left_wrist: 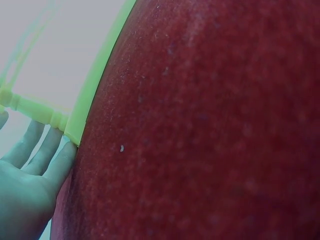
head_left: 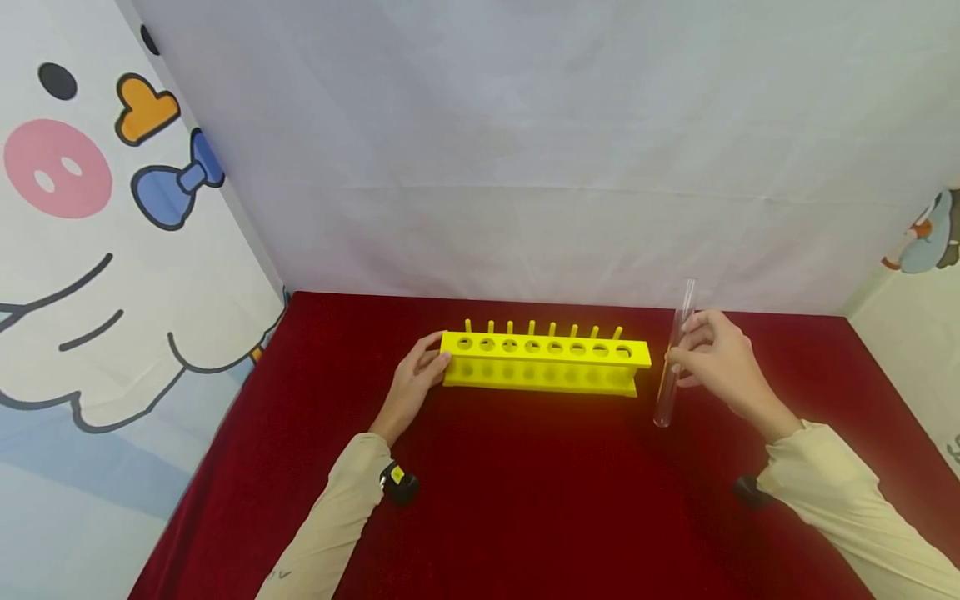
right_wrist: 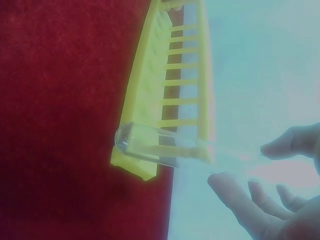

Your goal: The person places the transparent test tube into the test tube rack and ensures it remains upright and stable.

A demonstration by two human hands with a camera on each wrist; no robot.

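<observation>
A yellow test tube rack (head_left: 547,375) stands on the dark red cloth, with a row of round holes along its top and several upright pegs behind. At its left end, my left hand (head_left: 411,382) holds the rack; in the left wrist view the fingertips touch the end of the yellow frame (left_wrist: 92,85). My right hand (head_left: 722,360) pinches a clear glass test tube (head_left: 663,404) just beyond the rack's right end. The tube is nearly upright, slightly tilted, its rounded bottom (right_wrist: 124,137) pointing down. In the right wrist view, glare washes out its upper part.
Dark red cloth (head_left: 525,500) covers the table. A pale curtain (head_left: 525,167) rises behind it, and a cartoon-printed sheet (head_left: 150,275) hangs on the left. Another printed panel (head_left: 915,333) stands at the right.
</observation>
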